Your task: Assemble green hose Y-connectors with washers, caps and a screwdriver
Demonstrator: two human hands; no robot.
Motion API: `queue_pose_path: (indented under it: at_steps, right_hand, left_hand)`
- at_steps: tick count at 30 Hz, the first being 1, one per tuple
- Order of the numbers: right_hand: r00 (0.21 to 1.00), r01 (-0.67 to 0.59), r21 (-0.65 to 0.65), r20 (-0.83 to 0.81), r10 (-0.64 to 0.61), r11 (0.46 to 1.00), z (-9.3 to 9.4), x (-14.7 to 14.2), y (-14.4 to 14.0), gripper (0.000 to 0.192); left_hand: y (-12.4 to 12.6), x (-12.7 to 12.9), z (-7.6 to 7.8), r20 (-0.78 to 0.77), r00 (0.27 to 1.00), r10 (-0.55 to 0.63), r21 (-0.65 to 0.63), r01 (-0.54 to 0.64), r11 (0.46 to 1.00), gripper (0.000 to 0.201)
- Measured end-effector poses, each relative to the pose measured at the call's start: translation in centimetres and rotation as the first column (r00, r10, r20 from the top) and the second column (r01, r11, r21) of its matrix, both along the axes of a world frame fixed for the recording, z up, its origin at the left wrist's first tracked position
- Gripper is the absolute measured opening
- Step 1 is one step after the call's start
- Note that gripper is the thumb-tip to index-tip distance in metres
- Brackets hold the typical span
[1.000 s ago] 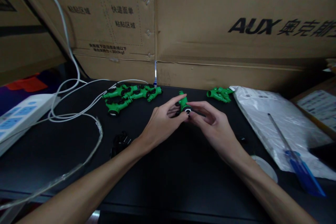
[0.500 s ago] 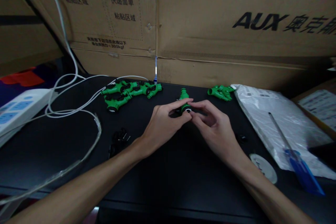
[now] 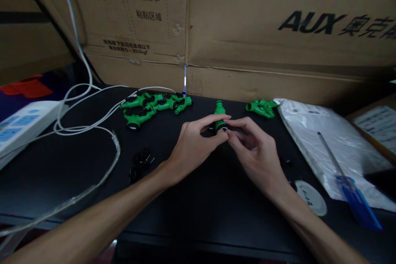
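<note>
Green connector (image 3: 219,116) pinched between left hand (image 3: 193,146) and right hand (image 3: 255,150) fingertips.

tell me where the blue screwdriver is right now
In the head view, the blue screwdriver lies at far right on the white plastic bag, right of the right hand.

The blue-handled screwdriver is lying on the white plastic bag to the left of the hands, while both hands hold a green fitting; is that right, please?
Not quite: the head view shows the blue-handled screwdriver on the white plastic bag to the right of the hands, not the left. The left hand and right hand do hold the green fitting.
</note>
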State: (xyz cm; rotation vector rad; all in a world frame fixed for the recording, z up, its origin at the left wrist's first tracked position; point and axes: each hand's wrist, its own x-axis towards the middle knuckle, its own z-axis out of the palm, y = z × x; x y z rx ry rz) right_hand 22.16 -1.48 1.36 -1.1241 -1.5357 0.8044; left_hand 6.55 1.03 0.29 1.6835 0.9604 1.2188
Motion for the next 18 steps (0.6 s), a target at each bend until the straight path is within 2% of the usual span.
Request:
queue_pose_path:
  at_steps: [3, 6, 8, 12, 18]
  right_hand:
    - [0.997, -0.065, -0.04, 0.04, 0.067, 0.997, 0.0, 0.3, 0.2, 0.018]
    - [0.985, -0.138, -0.072, 0.093, 0.145, 0.988, -0.4, 0.9, 0.6, 0.034]
    - [0.98, -0.127, -0.043, 0.15, 0.132, 0.991, -0.7, 1.2, 0.9, 0.039]
    - [0.963, -0.071, 0.051, 0.263, 0.055, 0.996, -1.0, 1.6, 1.1, 0.033]
    - [0.963, -0.059, 0.088, 0.269, 0.034, 0.994, -0.7, 1.5, 1.0, 0.03]
  left_hand:
    - [0.6, -0.2, -0.3, 0.023, 1.0, 0.004, -0.043, -0.003, 0.999, 0.039]
    - [1.4, -0.6, -0.5, 0.031, 0.999, -0.031, -0.098, 0.034, 0.995, 0.04]
    - [1.7, -0.8, -0.5, 0.042, 0.995, -0.09, -0.119, 0.095, 0.988, 0.04]
    - [1.7, -0.9, 0.0, 0.064, 0.983, -0.174, -0.132, 0.181, 0.975, 0.039]
    - [1.5, -0.9, 0.5, 0.101, 0.971, -0.217, -0.162, 0.232, 0.959, 0.042]
